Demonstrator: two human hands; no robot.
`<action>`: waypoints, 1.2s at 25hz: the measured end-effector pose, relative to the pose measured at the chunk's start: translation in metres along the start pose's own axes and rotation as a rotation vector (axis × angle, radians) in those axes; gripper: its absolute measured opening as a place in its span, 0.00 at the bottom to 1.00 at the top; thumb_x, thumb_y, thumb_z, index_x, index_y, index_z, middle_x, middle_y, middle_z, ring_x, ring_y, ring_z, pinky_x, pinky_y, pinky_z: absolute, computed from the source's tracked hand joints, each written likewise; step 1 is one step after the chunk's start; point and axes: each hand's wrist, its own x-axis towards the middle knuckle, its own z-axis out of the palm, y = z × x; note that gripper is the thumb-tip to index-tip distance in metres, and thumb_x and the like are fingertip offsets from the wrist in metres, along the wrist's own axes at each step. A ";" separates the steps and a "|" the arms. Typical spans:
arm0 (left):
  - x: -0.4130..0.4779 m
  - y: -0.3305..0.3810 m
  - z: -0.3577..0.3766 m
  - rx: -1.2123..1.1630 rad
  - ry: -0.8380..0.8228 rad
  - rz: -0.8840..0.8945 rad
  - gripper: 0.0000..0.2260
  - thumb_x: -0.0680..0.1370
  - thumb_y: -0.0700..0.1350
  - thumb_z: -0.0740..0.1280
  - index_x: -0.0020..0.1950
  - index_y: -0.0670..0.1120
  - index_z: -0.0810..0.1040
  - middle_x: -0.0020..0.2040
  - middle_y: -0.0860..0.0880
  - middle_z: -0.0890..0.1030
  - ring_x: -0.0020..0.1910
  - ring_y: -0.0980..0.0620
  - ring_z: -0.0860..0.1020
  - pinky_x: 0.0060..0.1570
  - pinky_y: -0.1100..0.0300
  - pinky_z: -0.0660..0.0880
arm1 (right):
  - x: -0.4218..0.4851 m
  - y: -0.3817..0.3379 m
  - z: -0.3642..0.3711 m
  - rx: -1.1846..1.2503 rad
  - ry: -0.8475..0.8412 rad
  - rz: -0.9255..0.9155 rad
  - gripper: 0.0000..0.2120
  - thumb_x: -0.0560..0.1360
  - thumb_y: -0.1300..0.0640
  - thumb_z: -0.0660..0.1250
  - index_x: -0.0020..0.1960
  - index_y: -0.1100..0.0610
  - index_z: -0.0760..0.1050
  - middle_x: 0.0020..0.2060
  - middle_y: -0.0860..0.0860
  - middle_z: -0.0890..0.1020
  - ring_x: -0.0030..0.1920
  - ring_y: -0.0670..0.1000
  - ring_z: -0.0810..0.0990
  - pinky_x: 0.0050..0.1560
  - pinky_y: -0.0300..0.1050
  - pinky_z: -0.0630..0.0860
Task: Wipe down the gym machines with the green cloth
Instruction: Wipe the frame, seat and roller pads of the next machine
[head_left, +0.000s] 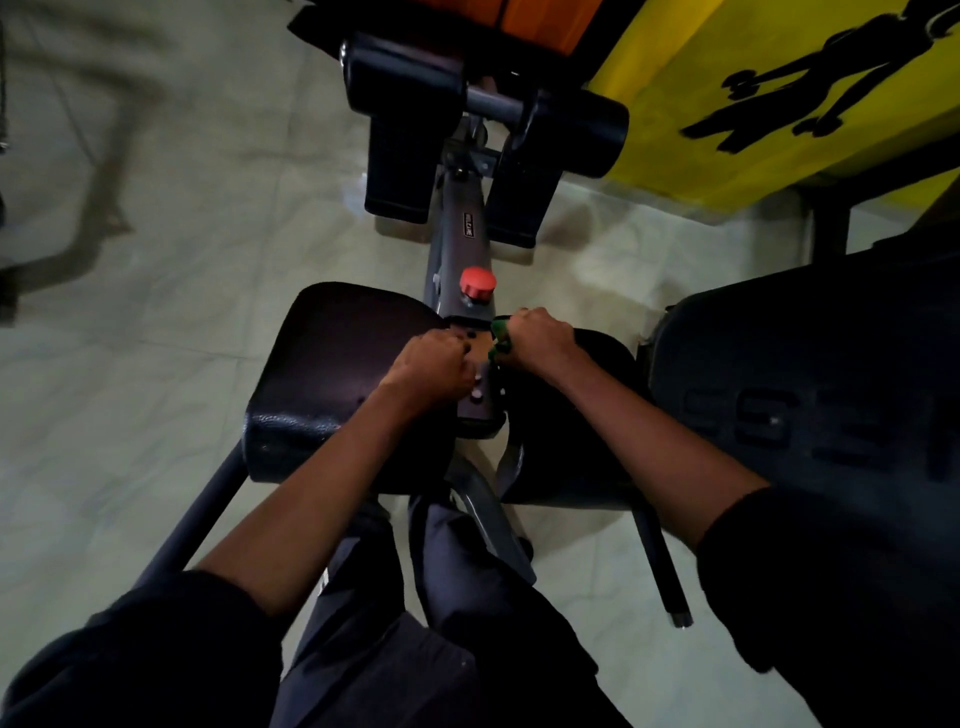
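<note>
Head view: my right hand (537, 338) fists the green cloth (500, 332), wadded against the centre bracket (480, 400). Left hand (434, 366) is curled just beside; can't tell if it grips anything. Risks: the wad snags on bracket bolts, or knuckles clip the red knob (478, 283) just beyond.

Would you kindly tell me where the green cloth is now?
In the head view, the green cloth is bunched in the right hand, just right of centre, between the dark pads, below the red knob.

Dim, underexposed; floor (156, 218) glare; blurred, wide-angle-bent edges.
</note>
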 end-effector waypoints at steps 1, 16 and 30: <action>0.006 0.001 0.000 -0.024 -0.019 -0.021 0.20 0.79 0.51 0.58 0.62 0.39 0.79 0.63 0.37 0.77 0.61 0.38 0.76 0.58 0.48 0.72 | 0.016 0.003 -0.004 -0.005 -0.046 -0.002 0.21 0.74 0.44 0.68 0.63 0.53 0.78 0.60 0.57 0.79 0.62 0.61 0.76 0.55 0.53 0.75; 0.044 0.041 0.036 -0.282 -0.180 -0.053 0.32 0.73 0.66 0.67 0.71 0.51 0.71 0.69 0.41 0.72 0.69 0.41 0.71 0.67 0.47 0.70 | 0.091 0.106 -0.006 0.214 -0.320 0.196 0.29 0.69 0.34 0.68 0.62 0.51 0.78 0.59 0.54 0.80 0.53 0.58 0.80 0.52 0.48 0.76; 0.046 0.044 0.027 -0.100 -0.153 -0.088 0.29 0.77 0.63 0.66 0.69 0.44 0.73 0.69 0.37 0.69 0.70 0.37 0.67 0.70 0.45 0.66 | 0.055 0.110 0.010 0.162 0.080 0.299 0.23 0.77 0.42 0.63 0.64 0.57 0.76 0.63 0.60 0.78 0.62 0.62 0.78 0.57 0.51 0.74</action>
